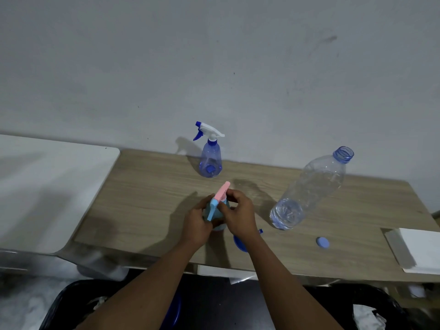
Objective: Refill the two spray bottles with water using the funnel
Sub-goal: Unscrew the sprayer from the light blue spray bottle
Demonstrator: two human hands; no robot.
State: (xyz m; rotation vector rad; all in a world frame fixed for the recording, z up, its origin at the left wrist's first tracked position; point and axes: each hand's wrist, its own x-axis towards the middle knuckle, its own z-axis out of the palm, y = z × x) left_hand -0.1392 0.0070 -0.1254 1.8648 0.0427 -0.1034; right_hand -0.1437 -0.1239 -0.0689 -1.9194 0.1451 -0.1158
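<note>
Gripping the pale teal body of the pink-headed spray bottle [223,192], the fingers [207,207] of the left hand [197,225] curl round it from the left. The right hand [238,215] pinches the bottle at the neck, just under the pink and light-blue trigger head. The bottle stands on the wooden desk [142,198], near its middle.

Just right of this bottle and nearer the person, a blue funnel [239,244] lies on the desk, mostly hidden under the right wrist. Farther right stands an uncapped clear water bottle [309,191] with a little water in the bottom. Its blue cap [322,242] lies apart from it, toward the near edge. Behind the held bottle, close to the wall [214,67], stands a blue spray bottle [210,160] with its white and blue trigger head on. A white block [416,251] sits at the desk's far right end.
</note>
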